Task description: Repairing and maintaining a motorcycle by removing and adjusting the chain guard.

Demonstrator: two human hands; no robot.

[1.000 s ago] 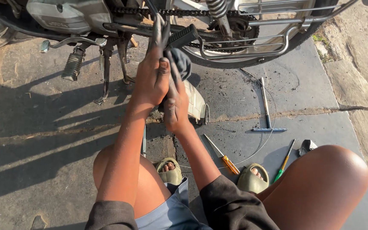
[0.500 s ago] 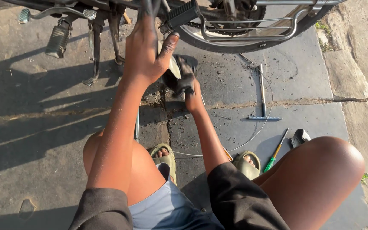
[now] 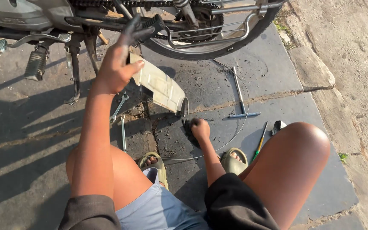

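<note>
No packages, signs or screens in view, no label discernible on the motorcycle's partly cropped side panel

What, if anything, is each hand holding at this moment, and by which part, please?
The left hand grips the pale chain cover by its upper end. The right hand is on the ground over something dark; whether it holds it cannot be told.

2 wrenches, 1 T-wrench, 1 screwdriver

Sunlit, seemingly oil-stained concrete pavement
</note>
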